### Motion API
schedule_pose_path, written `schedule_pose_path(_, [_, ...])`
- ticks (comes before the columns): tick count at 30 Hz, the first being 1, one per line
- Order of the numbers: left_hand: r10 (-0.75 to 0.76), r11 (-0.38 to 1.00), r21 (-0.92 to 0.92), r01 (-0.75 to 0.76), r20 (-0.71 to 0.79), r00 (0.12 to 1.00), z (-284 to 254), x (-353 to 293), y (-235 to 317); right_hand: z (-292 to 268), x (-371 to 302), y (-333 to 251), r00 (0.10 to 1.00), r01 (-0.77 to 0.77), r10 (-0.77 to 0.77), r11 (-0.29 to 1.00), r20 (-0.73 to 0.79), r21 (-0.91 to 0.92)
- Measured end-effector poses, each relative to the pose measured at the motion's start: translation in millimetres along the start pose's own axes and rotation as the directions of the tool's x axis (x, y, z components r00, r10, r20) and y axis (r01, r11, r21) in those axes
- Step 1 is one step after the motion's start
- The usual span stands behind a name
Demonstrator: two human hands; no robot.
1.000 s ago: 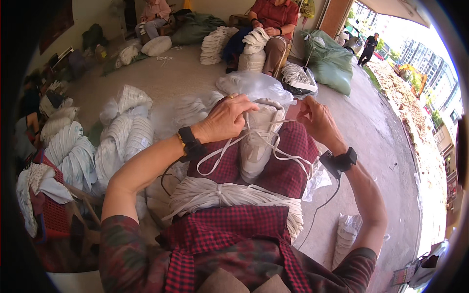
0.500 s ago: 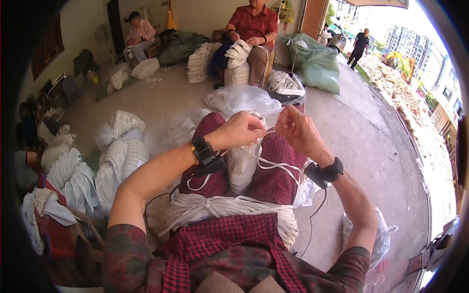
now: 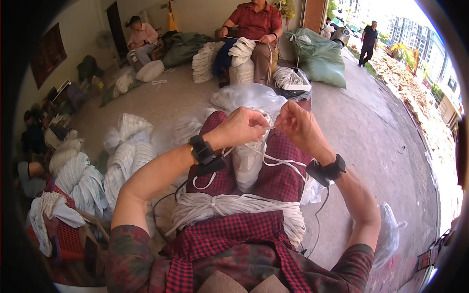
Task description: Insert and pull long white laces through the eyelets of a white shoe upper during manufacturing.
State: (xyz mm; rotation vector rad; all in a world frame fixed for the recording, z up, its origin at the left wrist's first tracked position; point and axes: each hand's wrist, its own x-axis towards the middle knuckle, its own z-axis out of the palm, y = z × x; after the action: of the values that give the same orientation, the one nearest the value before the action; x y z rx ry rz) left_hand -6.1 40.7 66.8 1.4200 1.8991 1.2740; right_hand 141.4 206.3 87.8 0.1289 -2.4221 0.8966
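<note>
A white shoe (image 3: 245,168) is wedged between my knees, on a red-and-black checked apron. Over its upper part, my left hand (image 3: 238,128) pinches a thin white shoelace (image 3: 270,128). My right hand (image 3: 297,122) grips the same lace close by, fingertips pressed together. Loops of lace hang at both sides of the shoe. Across my lap lies a thick bundle of white laces (image 3: 234,206), tied at its middle. The top of the shoe is partly hidden behind my hands.
Stacks of white shoe parts (image 3: 128,158) stand at left beside a red basket (image 3: 68,239). A clear plastic bag (image 3: 249,97) lies beyond my knees. A co-worker in red (image 3: 254,24) sits opposite, near a green sack (image 3: 320,61). Another plastic bag (image 3: 388,234) is at right.
My hands stay close together on the lace, with the fingers slightly shifted. The co-worker opposite has spread both hands apart, stretching a lace. The view has shifted slightly.
</note>
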Motion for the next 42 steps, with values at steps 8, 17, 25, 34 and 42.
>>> schedule_pose_path(8, [-0.029,0.994,0.107,0.034,-0.048,0.998,-11,-13,5,14,9,3,0.999,0.038,-0.036,0.996,-0.030,0.076])
schedule_pose_path(17, [0.145,0.914,0.404,-0.037,-0.241,0.960,-26,-38,-32,66,37,56,0.983,0.179,-0.179,0.984,-0.029,-0.007])
schedule_pose_path(25, [0.238,0.826,0.564,-0.005,-0.341,0.910,-5,-41,-48,72,47,55,0.957,0.288,-0.288,0.950,0.020,-0.124])
schedule_pose_path(34, [0.326,0.598,0.800,-0.048,-0.188,0.927,2,-40,-41,71,51,58,0.990,0.133,-0.133,0.991,0.048,0.003])
schedule_pose_path(42, [0.286,0.294,0.934,-0.202,0.116,0.951,-3,-30,-31,72,46,49,0.995,0.093,-0.093,0.996,0.027,0.003])
